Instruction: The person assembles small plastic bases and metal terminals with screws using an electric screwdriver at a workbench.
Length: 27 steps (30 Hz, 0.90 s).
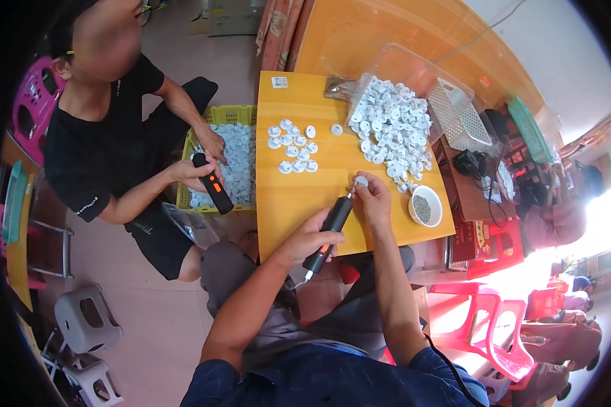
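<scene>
Yellow tabletop (284,214), slanted black screwdriver (338,214), tip forward-right, toward white disc (361,182)

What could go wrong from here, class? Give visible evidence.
The tip of the black driver in the left hand is close to the right hand, which pinches a white disc; a slip might hurt it.

The white bowl of small grey pieces sits near the edge of the table, beside the right forearm; a bump could spill it.

Heaped white parts reach close to the bowl, so some might slide in.
</scene>
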Each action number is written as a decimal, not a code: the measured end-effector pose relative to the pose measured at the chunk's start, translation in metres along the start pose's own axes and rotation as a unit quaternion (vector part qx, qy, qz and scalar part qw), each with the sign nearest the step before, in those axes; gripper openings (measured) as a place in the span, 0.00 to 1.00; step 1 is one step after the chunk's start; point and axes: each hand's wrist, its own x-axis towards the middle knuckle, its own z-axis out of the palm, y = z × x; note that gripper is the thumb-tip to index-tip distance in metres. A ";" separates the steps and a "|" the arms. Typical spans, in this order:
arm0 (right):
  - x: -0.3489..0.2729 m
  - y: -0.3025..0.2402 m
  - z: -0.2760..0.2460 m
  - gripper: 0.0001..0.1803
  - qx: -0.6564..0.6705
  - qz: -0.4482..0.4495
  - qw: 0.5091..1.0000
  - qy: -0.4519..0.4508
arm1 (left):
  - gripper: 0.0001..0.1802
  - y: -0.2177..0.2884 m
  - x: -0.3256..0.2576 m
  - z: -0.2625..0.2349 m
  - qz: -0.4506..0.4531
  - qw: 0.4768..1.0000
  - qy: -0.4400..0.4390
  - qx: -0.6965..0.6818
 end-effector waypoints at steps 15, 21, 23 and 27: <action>-0.013 -0.006 0.020 0.12 0.059 0.004 0.998 0.037 | 0.29 -0.001 0.004 0.002 -0.013 0.999 0.025 0.018; -0.013 -0.006 0.020 0.12 0.050 0.005 0.998 0.037 | 0.29 0.001 0.004 0.003 -0.019 0.999 0.027 0.027; -0.013 -0.006 0.020 0.12 0.054 0.004 0.998 0.037 | 0.31 -0.001 0.004 0.001 -0.025 0.999 0.023 0.029; -0.012 -0.004 0.019 0.12 0.058 0.002 0.998 0.034 | 0.32 0.001 0.004 0.001 -0.031 0.999 0.021 0.032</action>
